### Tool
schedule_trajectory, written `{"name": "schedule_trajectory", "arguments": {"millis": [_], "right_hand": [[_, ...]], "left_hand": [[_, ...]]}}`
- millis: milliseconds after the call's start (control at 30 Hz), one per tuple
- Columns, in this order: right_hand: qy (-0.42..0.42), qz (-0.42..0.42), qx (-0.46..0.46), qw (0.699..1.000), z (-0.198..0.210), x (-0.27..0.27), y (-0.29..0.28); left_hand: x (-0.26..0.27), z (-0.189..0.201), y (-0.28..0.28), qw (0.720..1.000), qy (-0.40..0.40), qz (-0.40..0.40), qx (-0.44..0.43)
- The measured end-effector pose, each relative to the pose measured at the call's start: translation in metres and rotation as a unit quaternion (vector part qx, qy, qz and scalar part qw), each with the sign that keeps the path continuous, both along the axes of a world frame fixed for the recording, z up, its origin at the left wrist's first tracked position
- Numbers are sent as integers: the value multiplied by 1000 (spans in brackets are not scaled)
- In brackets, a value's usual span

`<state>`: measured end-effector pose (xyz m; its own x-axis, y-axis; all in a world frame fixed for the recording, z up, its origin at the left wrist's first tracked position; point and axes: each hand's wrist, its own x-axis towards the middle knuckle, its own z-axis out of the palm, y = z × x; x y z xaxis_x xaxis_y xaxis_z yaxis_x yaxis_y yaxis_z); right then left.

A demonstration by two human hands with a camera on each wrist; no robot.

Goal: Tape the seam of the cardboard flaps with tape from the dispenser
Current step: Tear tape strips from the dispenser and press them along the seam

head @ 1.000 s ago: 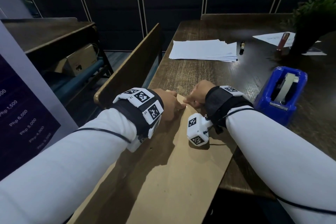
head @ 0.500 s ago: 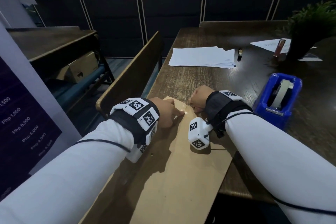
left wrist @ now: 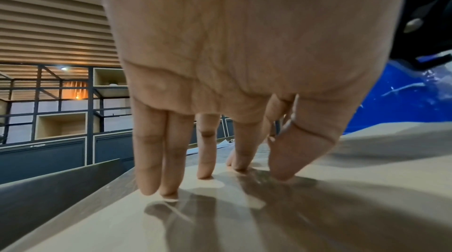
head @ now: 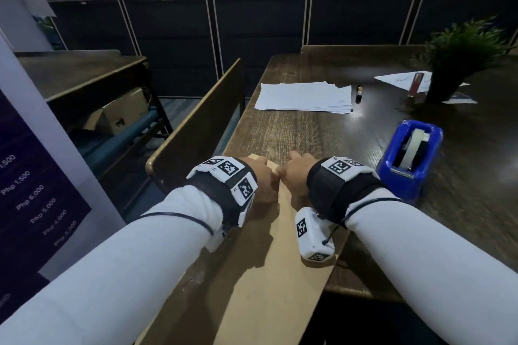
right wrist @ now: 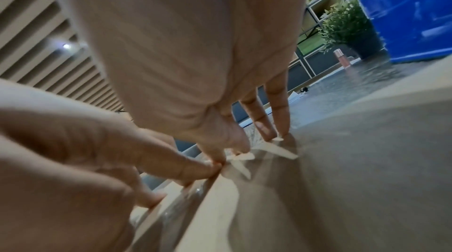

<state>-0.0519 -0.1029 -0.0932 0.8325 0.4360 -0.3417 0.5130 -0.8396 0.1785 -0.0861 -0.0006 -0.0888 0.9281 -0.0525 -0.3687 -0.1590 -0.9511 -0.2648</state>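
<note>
Flat brown cardboard flaps (head: 266,288) lie on the dark wooden table (head: 294,137), their seam running away from me. A glossy strip of clear tape (right wrist: 186,198) lies along the seam. My left hand (head: 262,178) presses straight fingers (left wrist: 171,159) on the cardboard's far end. My right hand (head: 293,175) rests its fingertips (right wrist: 274,128) there too, its thumb meeting the left index finger at the seam. The blue tape dispenser (head: 409,159) with its roll stands to the right, apart from both hands.
A stack of white paper (head: 305,95), a pen (head: 358,91), a red tube (head: 414,84) and a potted plant (head: 459,59) sit farther back. A wooden bench back (head: 196,126) runs along the table's left edge. The cardboard overhangs the near table edge.
The left hand has closed in on the right, so their fingers now touch at the seam. Both stay at the cardboard's far end. The head view has tilted up.
</note>
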Motion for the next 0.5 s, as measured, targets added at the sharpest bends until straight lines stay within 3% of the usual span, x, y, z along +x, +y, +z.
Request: {"name": "schedule_trajectory", "arguments": {"millis": [300,500], "right_hand": [[20,-98,27,995,-6,4,14],[-19,-5,-72,997,4,-14,4]], "left_hand": [[1,-3,6,1000,19,14,-16],[4,2,5,999,22,17,-17]]}}
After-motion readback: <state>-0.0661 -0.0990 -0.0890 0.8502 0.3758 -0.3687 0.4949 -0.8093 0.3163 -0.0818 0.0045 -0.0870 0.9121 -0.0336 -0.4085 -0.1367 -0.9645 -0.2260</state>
